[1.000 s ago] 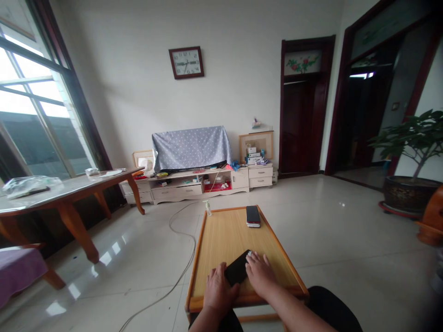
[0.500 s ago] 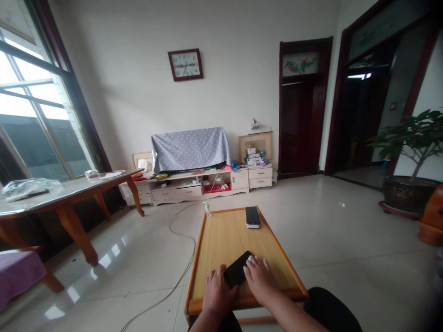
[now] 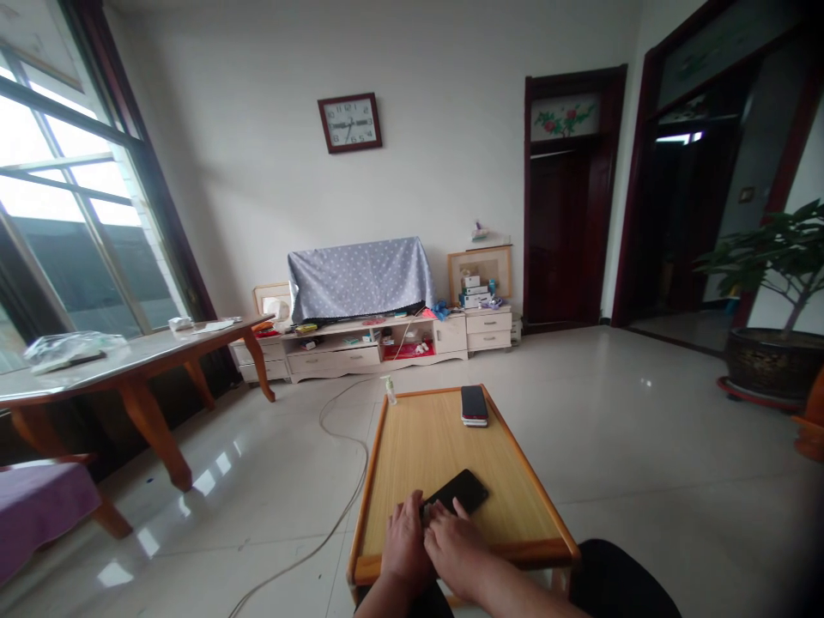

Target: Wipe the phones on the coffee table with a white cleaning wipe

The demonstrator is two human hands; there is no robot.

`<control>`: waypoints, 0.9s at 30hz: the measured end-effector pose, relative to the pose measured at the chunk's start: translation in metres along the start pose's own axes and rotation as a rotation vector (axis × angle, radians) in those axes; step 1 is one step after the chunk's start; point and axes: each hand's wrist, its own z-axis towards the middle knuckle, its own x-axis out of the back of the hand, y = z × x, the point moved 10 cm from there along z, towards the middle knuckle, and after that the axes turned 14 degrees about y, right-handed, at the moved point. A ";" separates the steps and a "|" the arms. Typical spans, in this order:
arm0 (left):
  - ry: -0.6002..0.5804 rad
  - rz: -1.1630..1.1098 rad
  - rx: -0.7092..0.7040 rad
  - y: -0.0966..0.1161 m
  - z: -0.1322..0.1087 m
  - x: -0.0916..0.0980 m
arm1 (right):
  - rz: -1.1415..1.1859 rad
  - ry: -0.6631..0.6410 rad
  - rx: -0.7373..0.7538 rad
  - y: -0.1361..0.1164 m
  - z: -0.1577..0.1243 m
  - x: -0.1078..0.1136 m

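On the near half of the table (image 3: 418, 442), the left hand (image 3: 407, 542) curls at the near-left end of the black phone (image 3: 469, 492), grip unclear, while the right hand (image 3: 454, 548) holds a small whitish wad (image 3: 431, 511) against it.

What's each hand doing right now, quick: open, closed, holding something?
Left hand: at the left end of the black phone; open or closed can't be told.
Right hand: fingers at the phone, something whitish by the fingertips; grip can't be told.

The right hand (image 3: 454, 545), fingers bent, lies just right of the left hand (image 3: 405, 541); the bare right forearm (image 3: 521, 590) slants away rightward.
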 end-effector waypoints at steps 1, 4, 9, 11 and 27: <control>0.002 -0.015 0.002 -0.001 0.000 -0.001 | -0.002 -0.005 0.012 -0.002 0.004 -0.002; 0.002 -0.052 0.020 -0.004 0.002 -0.004 | -0.003 -0.017 0.037 -0.004 0.013 -0.006; 0.019 -0.087 0.038 -0.004 0.005 -0.005 | 0.014 -0.043 0.049 -0.002 0.019 -0.011; 0.029 -0.084 0.045 -0.004 0.006 -0.005 | 0.020 -0.041 0.026 0.002 0.017 -0.011; 0.038 -0.052 0.057 -0.004 0.005 -0.003 | 0.030 -0.003 -0.153 0.043 0.018 -0.011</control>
